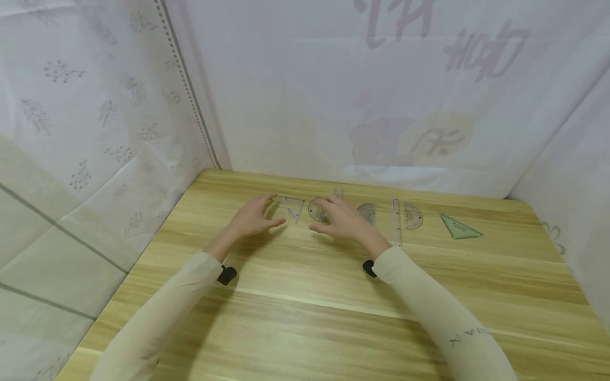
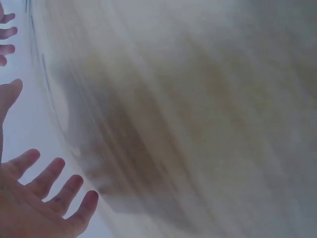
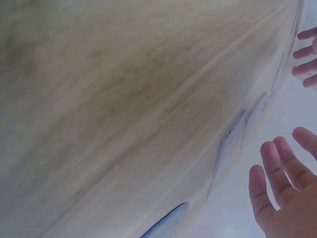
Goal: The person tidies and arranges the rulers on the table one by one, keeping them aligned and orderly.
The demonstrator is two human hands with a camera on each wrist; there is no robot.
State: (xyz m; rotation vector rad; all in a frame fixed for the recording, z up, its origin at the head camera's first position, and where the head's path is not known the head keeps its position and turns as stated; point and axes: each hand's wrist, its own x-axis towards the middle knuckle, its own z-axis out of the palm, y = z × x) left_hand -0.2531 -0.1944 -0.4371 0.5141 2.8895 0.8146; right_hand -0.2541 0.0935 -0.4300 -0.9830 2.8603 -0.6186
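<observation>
My left hand (image 1: pixel 252 216) is held above the table just left of a clear set square (image 1: pixel 299 207), fingers spread and thumb pointing right. My right hand (image 1: pixel 344 220) hovers palm-inward, its fingertips overlapping a round clear protractor (image 1: pixel 314 210) in the head view. Neither hand holds anything. Behind the right hand lies a small clear ruler piece (image 1: pixel 338 191), partly hidden. To its right is a grey half-round protractor (image 1: pixel 368 211). In the left wrist view the left fingers (image 2: pixel 59 196) are apart; the right wrist view shows the right fingers (image 3: pixel 275 173) loosely extended.
Farther right on the wooden table (image 1: pixel 305 328) lie a clear straight ruler (image 1: pixel 396 222), a clear half-round protractor (image 1: pixel 413 216) and a green set square (image 1: pixel 458 227). A printed white curtain (image 1: pixel 286 90) hangs along the back and both sides.
</observation>
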